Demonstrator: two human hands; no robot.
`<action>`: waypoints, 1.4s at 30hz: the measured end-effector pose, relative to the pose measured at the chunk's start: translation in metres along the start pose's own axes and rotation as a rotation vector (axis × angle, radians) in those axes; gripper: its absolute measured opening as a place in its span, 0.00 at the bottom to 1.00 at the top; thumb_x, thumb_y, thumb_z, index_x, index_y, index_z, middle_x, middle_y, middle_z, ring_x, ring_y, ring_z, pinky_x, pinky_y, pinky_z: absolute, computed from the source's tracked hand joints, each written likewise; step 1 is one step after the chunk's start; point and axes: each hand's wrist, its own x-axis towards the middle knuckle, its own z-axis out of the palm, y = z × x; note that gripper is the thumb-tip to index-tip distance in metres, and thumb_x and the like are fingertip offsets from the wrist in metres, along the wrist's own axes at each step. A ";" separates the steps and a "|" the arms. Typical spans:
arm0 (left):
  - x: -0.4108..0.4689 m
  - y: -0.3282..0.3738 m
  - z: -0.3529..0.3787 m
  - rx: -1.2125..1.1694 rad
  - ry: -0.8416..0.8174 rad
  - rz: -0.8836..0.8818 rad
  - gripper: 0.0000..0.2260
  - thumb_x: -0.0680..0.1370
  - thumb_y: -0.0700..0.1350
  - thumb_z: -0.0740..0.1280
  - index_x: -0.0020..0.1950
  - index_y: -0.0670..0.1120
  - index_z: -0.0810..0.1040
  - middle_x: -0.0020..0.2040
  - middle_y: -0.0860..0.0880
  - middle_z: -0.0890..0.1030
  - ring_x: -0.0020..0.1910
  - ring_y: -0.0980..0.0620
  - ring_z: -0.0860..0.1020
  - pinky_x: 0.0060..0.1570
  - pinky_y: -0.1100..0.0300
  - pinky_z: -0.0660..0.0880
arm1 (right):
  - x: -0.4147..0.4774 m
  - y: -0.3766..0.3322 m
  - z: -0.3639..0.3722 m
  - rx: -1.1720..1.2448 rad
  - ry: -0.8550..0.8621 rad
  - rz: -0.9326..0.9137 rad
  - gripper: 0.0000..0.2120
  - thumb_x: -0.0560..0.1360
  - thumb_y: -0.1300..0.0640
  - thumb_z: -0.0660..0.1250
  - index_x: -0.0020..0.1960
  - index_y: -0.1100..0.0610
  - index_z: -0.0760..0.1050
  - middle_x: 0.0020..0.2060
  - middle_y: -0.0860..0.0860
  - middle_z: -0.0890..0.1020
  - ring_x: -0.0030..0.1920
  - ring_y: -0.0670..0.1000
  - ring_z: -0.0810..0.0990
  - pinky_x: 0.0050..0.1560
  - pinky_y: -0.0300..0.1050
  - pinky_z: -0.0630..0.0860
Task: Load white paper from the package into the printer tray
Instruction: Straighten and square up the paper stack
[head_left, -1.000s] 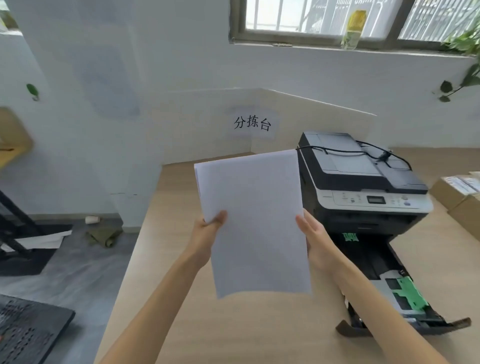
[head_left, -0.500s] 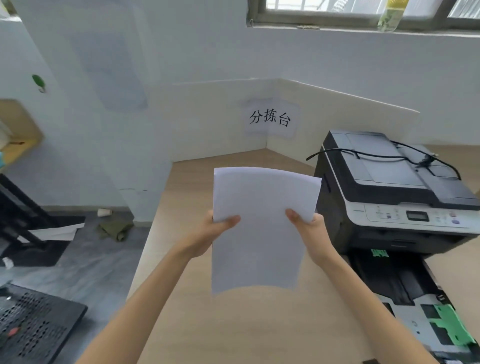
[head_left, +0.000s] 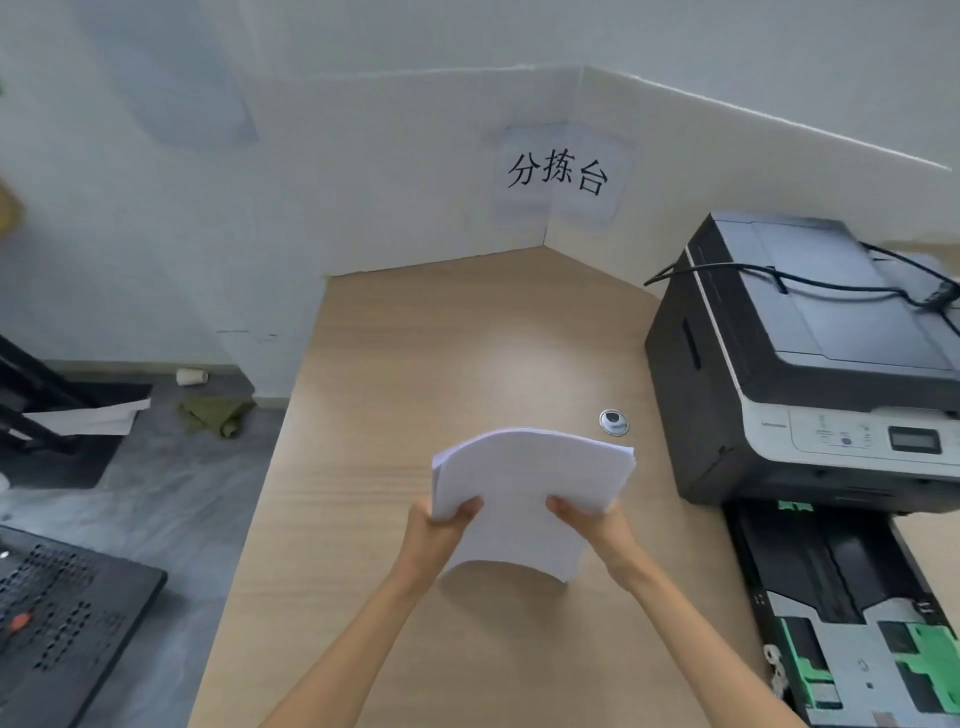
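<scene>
While I look down, the wooden counter (head_left: 467, 332) fills most of my view, running back to a white partition (head_left: 415, 171) that folds into a corner and carries a paper sign (head_left: 558, 174) with three black characters. On the right side of the counter sits the printer (head_left: 779, 374), dark-bodied with a pale control strip along its front, and a black cable (head_left: 810, 283) lies draped across its lid. Below the printer's front, the printer tray (head_left: 852, 623) is pulled out toward me, with green guides showing inside it and no sheets visible in the part I can see. Over the middle of the counter, well to the left of the tray, I hold a stack of white paper (head_left: 530, 488) that bows upward in an arch, its near edge hanging just above the wood. My left hand (head_left: 441, 535) grips the stack's left edge, thumb on top, and my right hand (head_left: 597, 525) grips the right edge the same way. Just beyond the paper, near the printer's left side, a small round metal grommet (head_left: 614, 421) is set into the counter.
</scene>
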 end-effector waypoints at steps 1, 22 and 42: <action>-0.001 -0.009 0.000 0.005 -0.012 -0.007 0.05 0.67 0.44 0.71 0.32 0.44 0.79 0.34 0.46 0.79 0.35 0.52 0.75 0.34 0.54 0.73 | -0.001 0.011 -0.001 0.004 0.007 0.025 0.13 0.68 0.56 0.73 0.52 0.51 0.79 0.45 0.48 0.85 0.49 0.50 0.83 0.43 0.39 0.80; -0.020 0.022 -0.008 -0.343 0.295 -0.110 0.08 0.73 0.34 0.71 0.49 0.44 0.79 0.51 0.43 0.81 0.49 0.47 0.79 0.53 0.52 0.75 | -0.015 -0.032 -0.042 0.075 -0.182 0.036 0.19 0.72 0.46 0.68 0.62 0.51 0.77 0.52 0.51 0.85 0.50 0.48 0.84 0.45 0.37 0.78; -0.071 0.060 -0.006 -0.606 0.135 0.021 0.14 0.73 0.52 0.70 0.56 0.49 0.81 0.54 0.51 0.85 0.53 0.52 0.83 0.46 0.57 0.81 | -0.052 -0.043 -0.028 0.388 0.168 -0.121 0.10 0.72 0.57 0.68 0.51 0.59 0.79 0.44 0.53 0.84 0.43 0.55 0.83 0.45 0.51 0.80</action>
